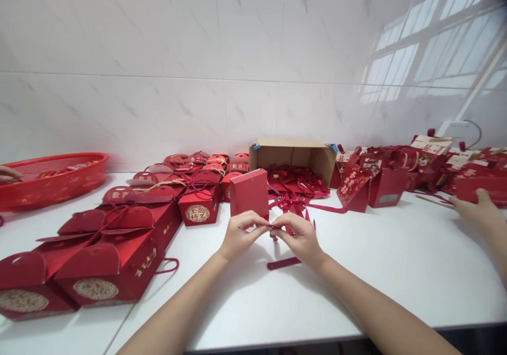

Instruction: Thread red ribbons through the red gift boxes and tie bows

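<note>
My left hand (pixel 241 232) and my right hand (pixel 301 237) meet above the white table (pixel 380 270), both with fingers pinched on a dark red ribbon (pixel 284 262) whose loose end lies on the table under my right wrist. A small plain red box (pixel 249 192) stands upright just behind my hands. More red ribbons (pixel 295 188) spill from an open cardboard box (pixel 293 155) lying on its side behind that.
Several finished red gift boxes (pixel 119 249) line the left side, with a red mesh basket (pixel 51 178) at far left. More red boxes (pixel 380 183) crowd the right. Another person's hand (pixel 477 207) rests at the right edge, and someone's fingers (pixel 8 174) show at the basket.
</note>
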`<action>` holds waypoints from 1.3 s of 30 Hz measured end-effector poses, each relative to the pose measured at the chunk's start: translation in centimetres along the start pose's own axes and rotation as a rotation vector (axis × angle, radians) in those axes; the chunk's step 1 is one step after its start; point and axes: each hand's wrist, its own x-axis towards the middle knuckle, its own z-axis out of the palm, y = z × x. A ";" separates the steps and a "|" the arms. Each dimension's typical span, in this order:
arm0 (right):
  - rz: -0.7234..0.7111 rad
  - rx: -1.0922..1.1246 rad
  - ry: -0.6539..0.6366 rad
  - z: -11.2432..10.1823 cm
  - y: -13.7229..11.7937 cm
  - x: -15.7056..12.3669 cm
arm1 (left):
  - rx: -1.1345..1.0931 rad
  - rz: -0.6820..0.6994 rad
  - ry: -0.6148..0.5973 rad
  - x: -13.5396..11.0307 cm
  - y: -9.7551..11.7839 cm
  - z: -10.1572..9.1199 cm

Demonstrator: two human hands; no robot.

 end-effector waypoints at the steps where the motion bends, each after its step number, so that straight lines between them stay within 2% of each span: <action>1: -0.007 -0.004 0.001 -0.1 -0.1 0.1 | -0.021 -0.032 -0.031 0.0 0.0 0.0; 4: 0.020 0.025 -0.006 -0.3 -0.3 0.2 | -0.100 -0.097 -0.155 0.0 0.1 -0.2; 6: 0.070 0.059 0.004 -0.4 -0.3 0.3 | -0.091 -0.089 -0.170 0.1 0.1 -0.5; 8: 0.120 0.096 0.028 -0.3 -0.2 0.3 | 0.035 -0.055 -0.033 0.2 -0.2 -0.8; 12: 0.177 0.189 0.042 0.0 0.0 0.2 | 0.384 -0.053 0.465 1.2 -1.8 -1.2; 14: 0.213 0.224 0.032 0.1 0.0 0.2 | 0.389 -0.111 0.571 2.0 -2.8 -1.2; 16: 0.241 0.219 0.023 0.2 -0.1 0.3 | 0.246 -0.192 0.544 2.9 -3.5 -1.3; 18: 0.239 0.166 0.018 0.1 -0.2 0.3 | 0.062 -0.252 0.458 3.3 -3.7 -1.4; 21: 0.195 0.060 0.024 -0.2 -0.3 0.3 | -0.093 -0.240 0.344 3.0 -2.8 -1.6; 27: 0.114 -0.126 0.196 -1.0 -0.7 0.5 | -0.092 -0.101 0.177 1.0 0.9 -1.3; 29: 0.110 -0.093 0.181 -1.1 -0.9 0.5 | -0.067 -0.075 0.138 0.8 1.7 -1.1; 34: 0.091 0.036 0.133 -0.9 -1.3 0.5 | -0.079 0.027 0.150 0.8 2.4 -0.9; 37: 0.089 0.058 0.137 -0.9 -1.6 0.6 | -0.128 0.003 0.098 0.7 2.6 -0.8; 39: 0.090 0.043 0.146 -0.9 -1.7 0.6 | -0.111 -0.041 0.105 0.6 2.6 -0.8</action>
